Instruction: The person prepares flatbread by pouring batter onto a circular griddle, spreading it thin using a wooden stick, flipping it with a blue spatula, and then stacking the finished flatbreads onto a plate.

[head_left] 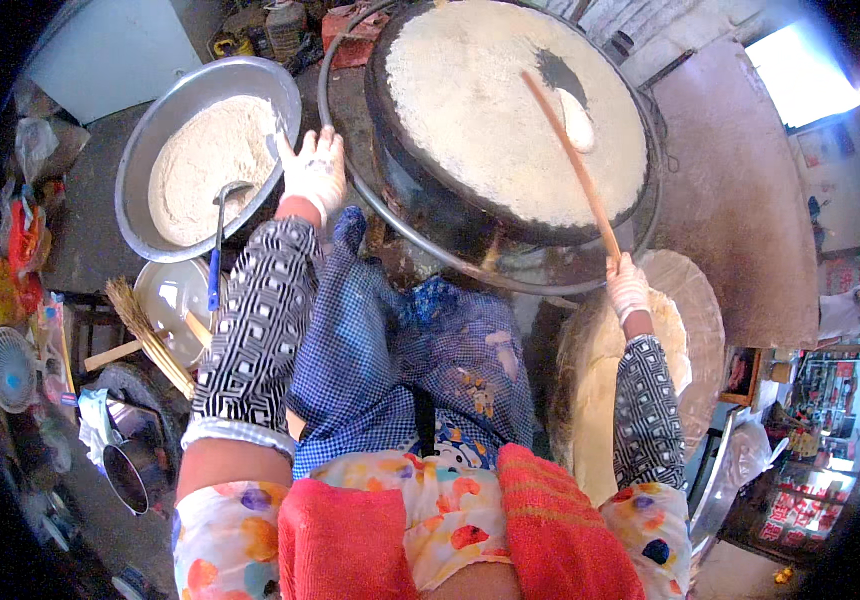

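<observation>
On the round black griddle (378, 110) lies a wide layer of pale batter (490, 110). A dark bare patch (555, 70) shows in it, beside a thick white lump of batter (578, 122). My right hand (628, 285), in a pale glove, is closed round the near end of a long wooden stick (580, 178), which reaches over the batter to the lump. My left hand (316, 172), gloved and smeared white, has its fingers apart between the griddle's ring and a metal basin (132, 205); its thumb lies at the basin's rim. Inside the basin are pale batter (205, 160) and a blue-handled ladle (217, 240).
A metal ring (390, 215) circles the griddle. Thin pale pancakes (595, 400) lie on a round board by my right forearm. At left are a straw brush (145, 325), a pale bowl (165, 300) and a dark pot (130, 475). A brown board (735, 200) stands at right.
</observation>
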`<state>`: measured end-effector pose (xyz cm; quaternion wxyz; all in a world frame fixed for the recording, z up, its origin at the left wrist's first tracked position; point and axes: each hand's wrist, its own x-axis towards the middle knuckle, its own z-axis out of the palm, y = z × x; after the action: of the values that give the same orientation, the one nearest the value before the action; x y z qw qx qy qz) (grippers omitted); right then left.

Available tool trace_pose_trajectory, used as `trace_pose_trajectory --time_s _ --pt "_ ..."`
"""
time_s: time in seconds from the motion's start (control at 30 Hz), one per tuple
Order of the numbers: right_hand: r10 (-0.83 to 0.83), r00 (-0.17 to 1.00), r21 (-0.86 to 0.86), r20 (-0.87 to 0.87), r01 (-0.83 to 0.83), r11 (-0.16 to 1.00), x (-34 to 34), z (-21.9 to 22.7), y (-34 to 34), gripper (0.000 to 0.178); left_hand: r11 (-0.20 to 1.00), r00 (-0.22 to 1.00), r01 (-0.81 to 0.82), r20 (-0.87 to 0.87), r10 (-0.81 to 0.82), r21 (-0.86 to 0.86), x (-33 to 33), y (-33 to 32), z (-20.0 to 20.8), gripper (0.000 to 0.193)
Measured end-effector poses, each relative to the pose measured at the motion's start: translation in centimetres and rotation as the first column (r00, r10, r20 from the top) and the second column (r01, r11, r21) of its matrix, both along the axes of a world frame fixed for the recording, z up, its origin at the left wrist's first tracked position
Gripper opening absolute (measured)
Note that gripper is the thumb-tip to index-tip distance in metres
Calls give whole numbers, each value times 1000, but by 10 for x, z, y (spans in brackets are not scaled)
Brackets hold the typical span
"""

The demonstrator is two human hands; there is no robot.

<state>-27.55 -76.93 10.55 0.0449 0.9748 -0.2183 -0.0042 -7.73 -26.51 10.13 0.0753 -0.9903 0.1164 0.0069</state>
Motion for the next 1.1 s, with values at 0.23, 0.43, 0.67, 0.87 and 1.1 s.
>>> trace_pose_trajectory --time_s 0.23,0.43,0.67,0.87,1.1 --pt "-3 997 15 77 2 1000 20 -2 -6 39 958 974 207 132 -184 -196 -14 -5 39 35" --pt "34 993 83 115 -43 996 28 6 15 32 794 839 539 97 -536 -281 -152 -119 20 24" --pt "114 992 -42 57 -112 993 19 -5 -12 39 892 916 393 177 -359 -224 -196 -146 -24 50" --pt "14 1000 -117 -9 -15 993 13 -6 -5 42 907 907 414 -50 -418 -71 -176 -101 15 51" --pt "41 999 68 -1 -41 997 8 3 7 43 937 940 340 67 -335 -87 -142 -80 -3 40"
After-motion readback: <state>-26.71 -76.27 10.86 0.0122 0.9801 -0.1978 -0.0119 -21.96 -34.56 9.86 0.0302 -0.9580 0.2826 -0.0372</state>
